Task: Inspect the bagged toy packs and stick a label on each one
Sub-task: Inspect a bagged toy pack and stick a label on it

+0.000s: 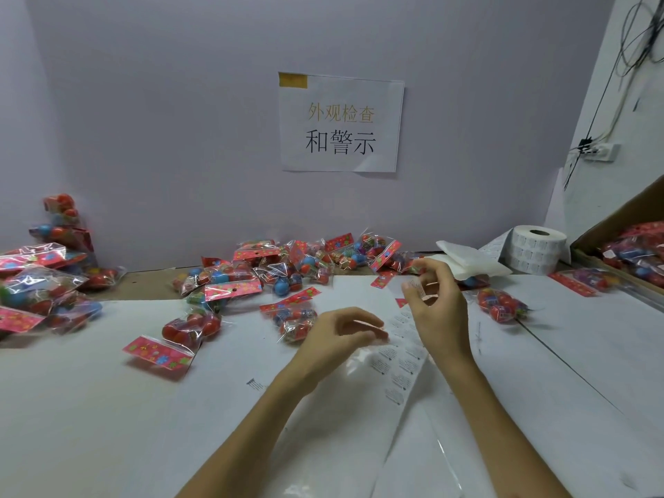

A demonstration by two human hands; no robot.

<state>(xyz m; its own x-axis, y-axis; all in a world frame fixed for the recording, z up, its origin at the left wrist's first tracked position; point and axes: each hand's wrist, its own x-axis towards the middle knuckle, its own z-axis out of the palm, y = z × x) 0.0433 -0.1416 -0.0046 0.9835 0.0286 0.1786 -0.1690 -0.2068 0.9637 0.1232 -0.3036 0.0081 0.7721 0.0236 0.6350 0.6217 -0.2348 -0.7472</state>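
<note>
A strip of printed labels [402, 357] lies on the white table between my hands. My left hand [341, 336] rests on the strip's left edge with its fingertips pressing it down. My right hand [436, 300] is raised above the strip's far end, pinching a small peeled label [413, 283] between thumb and fingers. A bagged toy pack [294, 318] with red balls and a red header card lies just left of my left hand. Another pack [179, 339] lies further left, and one pack [501, 304] lies right of my right hand.
A heap of toy packs [287, 264] lies along the back wall, more are stacked at the far left [39, 282]. A label roll [535, 248] and white folded sheets [467, 262] stand back right. A cardboard box [628, 253] with packs is at the right edge.
</note>
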